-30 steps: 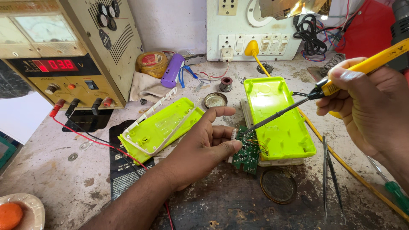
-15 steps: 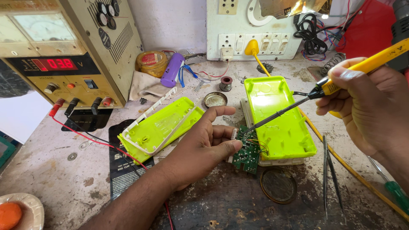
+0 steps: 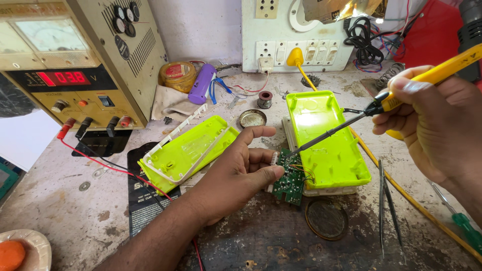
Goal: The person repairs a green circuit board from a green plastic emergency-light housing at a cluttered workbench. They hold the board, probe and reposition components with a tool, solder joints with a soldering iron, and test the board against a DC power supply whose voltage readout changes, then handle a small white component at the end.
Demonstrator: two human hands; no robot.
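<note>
Worn and stained, the grey workbench (image 3: 90, 221) carries a repair job, with the small green circuit board (image 3: 290, 176) near its middle as my landmark. My left hand (image 3: 236, 175) lies just left of the board, fingers curled and lightly together, the fingertips touching the board's left edge and steadying it, thumb raised. My right hand (image 3: 434, 120), up and to the right of the board, is closed around the yellow handle of a soldering iron (image 3: 401, 90); its dark shaft slants down-left so the tip meets the board's upper edge. Directly right of the board, touching it, lies a lime-green plastic housing half (image 3: 326, 140), open side up. A second lime-green housing half (image 3: 188, 150) with a white rim lies left of the board, beyond my left hand. Far left of the board stands a beige bench power supply (image 3: 80, 65) with a red lit display; red and black leads run from it. Below and right of the board sit a round dark tin lid (image 3: 326, 219) and metal tweezers (image 3: 387, 211). Behind the board, a solder spool (image 3: 264, 98) sits before a white wall switchboard (image 3: 296, 35).
</note>
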